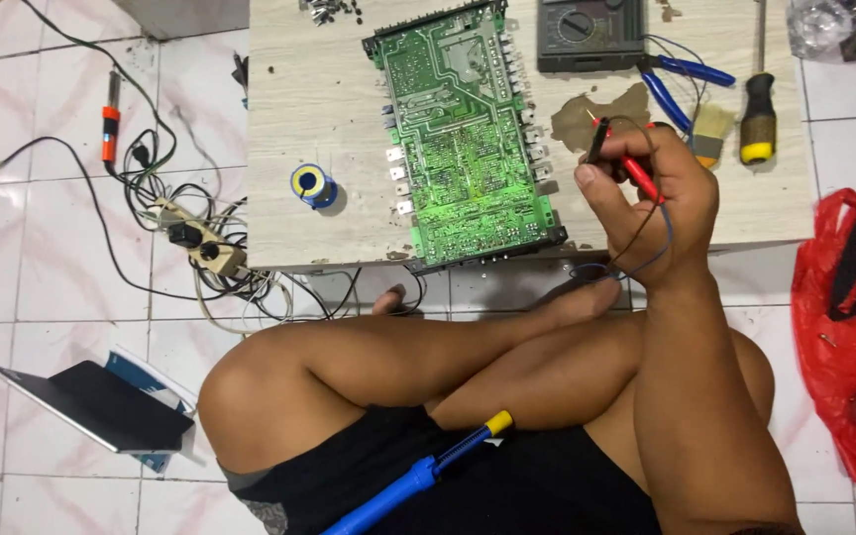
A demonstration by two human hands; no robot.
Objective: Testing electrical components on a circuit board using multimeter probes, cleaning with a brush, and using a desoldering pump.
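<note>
Right hand [661, 203] closed in a firm grip around red and black meter probes [626, 163], held over the bench [319, 119] just right of the green circuit board [463, 139]. Left hand out of view.

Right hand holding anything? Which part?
The right hand holds two meter probes, one red and one black, by their handles, tips toward the circuit board. The left hand is out of view.
</note>
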